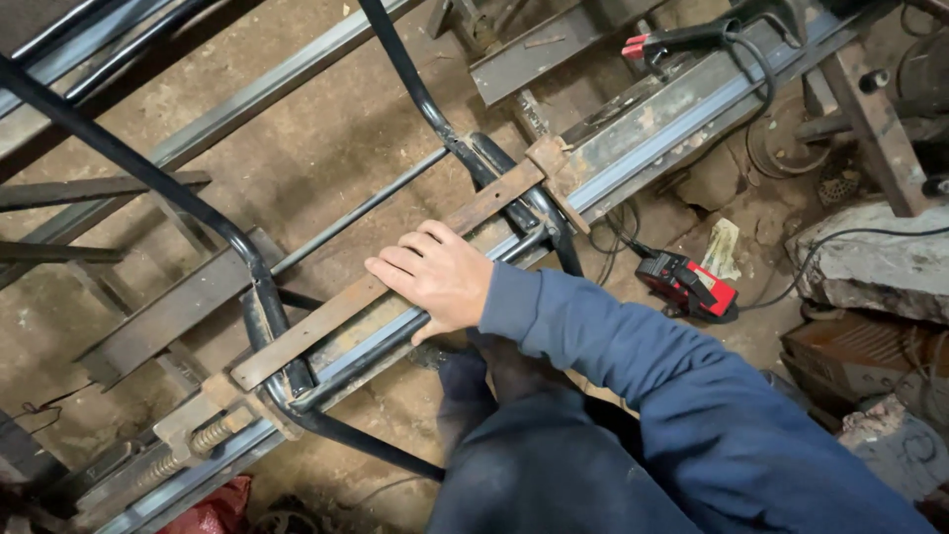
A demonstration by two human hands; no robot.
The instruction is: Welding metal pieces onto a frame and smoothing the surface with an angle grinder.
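Nearest the camera, a blue sleeve (692, 396) comes in from the lower right and ends in one bare hand (435, 277). Which hand it is cannot be told for sure; it reads as the right hand, and no other hand is in view. The hand lies palm down, fingers stretched and a little spread, pressing flat on a rusty flat steel bar (395, 275) with the thumb tucked under the near edge; it is not closed around anything.

The bar's long axis runs on a diagonal, from the near left end (247, 371) up to the far right end (539, 168), where it meets a short rusty cross piece (559, 178). It lies flat on top of a black bent tube frame (259, 287), crossing two of its tubes, and runs parallel to and just above a long grey steel rail (633, 148) that follows the same diagonal.

At the near left end of that rail sits a coil spring (213, 435) in a rusty clamp. To the right of the hand, on the dirt floor (326, 138), lies a red and black power tool (687, 285) with a black cable (840, 242) leading off. Farther away, at the top right, a red-tipped electrode holder (652, 44) rests on the rail. Flat steel offcuts lie on the floor at the far left.
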